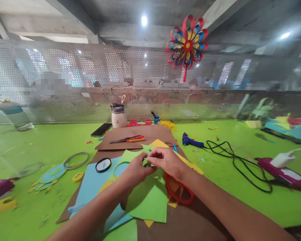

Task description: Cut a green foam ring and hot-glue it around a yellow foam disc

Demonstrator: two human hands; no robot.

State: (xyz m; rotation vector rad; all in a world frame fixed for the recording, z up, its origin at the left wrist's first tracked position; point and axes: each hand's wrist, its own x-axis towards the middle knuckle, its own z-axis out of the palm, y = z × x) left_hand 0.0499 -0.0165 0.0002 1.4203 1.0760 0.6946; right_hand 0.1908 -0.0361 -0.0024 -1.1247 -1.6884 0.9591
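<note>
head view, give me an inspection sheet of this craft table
surface: green table strewn with paper scraps, brown card under the work
job's things: green paper sheet, small green piece pinched by both hands
clutter: scissors, blue glue gun, red ring, tape roll, phone, white bottle
grips: left hand and right hand both shut on the small piece
cables: black cord looped loosely right of the glue gun
surroundings: perforated mesh screen, paper flower hanging on it
</note>
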